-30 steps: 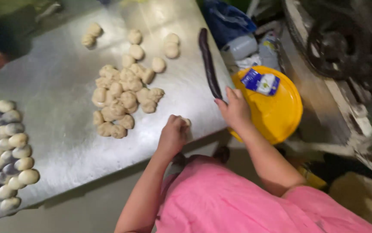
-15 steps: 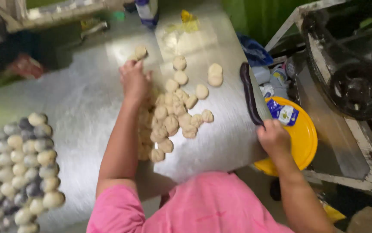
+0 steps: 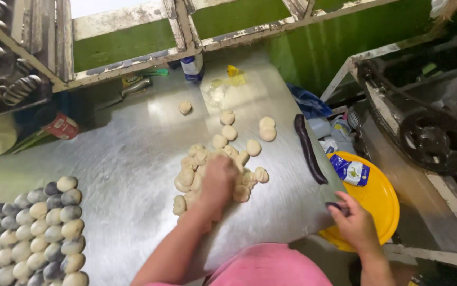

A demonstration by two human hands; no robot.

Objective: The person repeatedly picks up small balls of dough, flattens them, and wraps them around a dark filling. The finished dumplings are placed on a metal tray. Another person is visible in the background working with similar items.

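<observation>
A heap of small pale dough pieces (image 3: 194, 175) lies in the middle of the steel table (image 3: 122, 159). My left hand (image 3: 218, 179) rests on top of the heap with its fingers curled down; what is under the palm is hidden. A few loose dough pieces (image 3: 227, 117) lie further back. My right hand (image 3: 354, 223) is curled over the table's near right corner, beside a yellow round lid (image 3: 379, 204).
Rows of rounded dough balls (image 3: 32, 228) fill the near left. A long dark strip (image 3: 308, 149) lies along the right edge. A blue packet (image 3: 349, 170) sits on the yellow lid. A machine with a black wheel (image 3: 434, 139) stands right. A bottle (image 3: 192, 66) and red can (image 3: 61, 126) sit at the back.
My left hand has drawn back from the far dough pieces onto the heap. My right hand has stayed at the table's corner. The view has tilted up toward the window.
</observation>
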